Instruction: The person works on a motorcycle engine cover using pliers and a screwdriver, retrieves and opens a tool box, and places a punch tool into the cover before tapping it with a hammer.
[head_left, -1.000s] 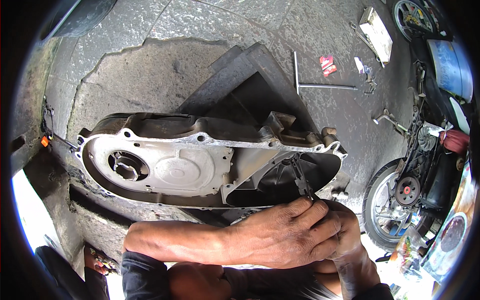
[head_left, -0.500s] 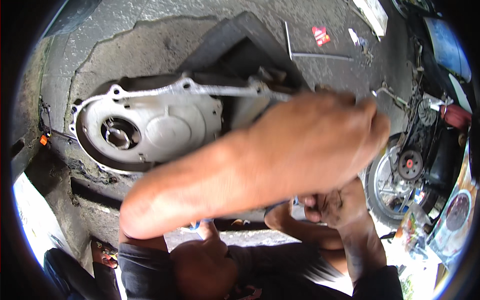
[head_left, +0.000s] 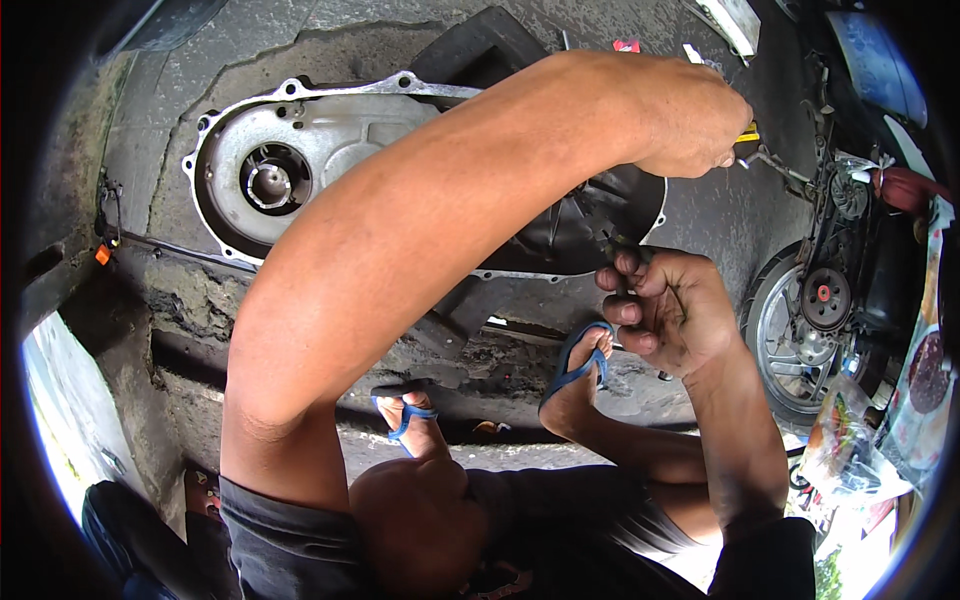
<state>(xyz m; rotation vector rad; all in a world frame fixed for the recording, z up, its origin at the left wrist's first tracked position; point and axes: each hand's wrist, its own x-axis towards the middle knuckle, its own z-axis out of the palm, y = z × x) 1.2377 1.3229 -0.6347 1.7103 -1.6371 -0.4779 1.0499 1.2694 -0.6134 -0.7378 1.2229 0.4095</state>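
Note:
A long grey metal engine casing [head_left: 232,195] with bolt holes round its rim lies on the floor before me. My left arm reaches across it, hiding its middle. Beyond the casing's right end, my left hand [head_left: 690,120] is closed with its back to me; a small yellow thing [head_left: 748,132] pokes out past its fingers, its kind hidden. My right hand [head_left: 675,310], palm up and stained dark, is just beside the casing's near right rim. Its fingers are curled, with a small dark piece seeming to show by the fingertips, too unclear to name.
A dark angular part [head_left: 485,45] lies behind the casing. To the right stand a motorcycle wheel [head_left: 785,330] and a plastic bag [head_left: 845,440]. My feet in blue sandals [head_left: 578,370] are at the near side. An orange connector [head_left: 103,255] is at the left.
My left hand has moved up and away, past the casing's right end. My right hand shows higher in view, beside the rim. The whole view has shifted, uncovering more of the casing and my feet.

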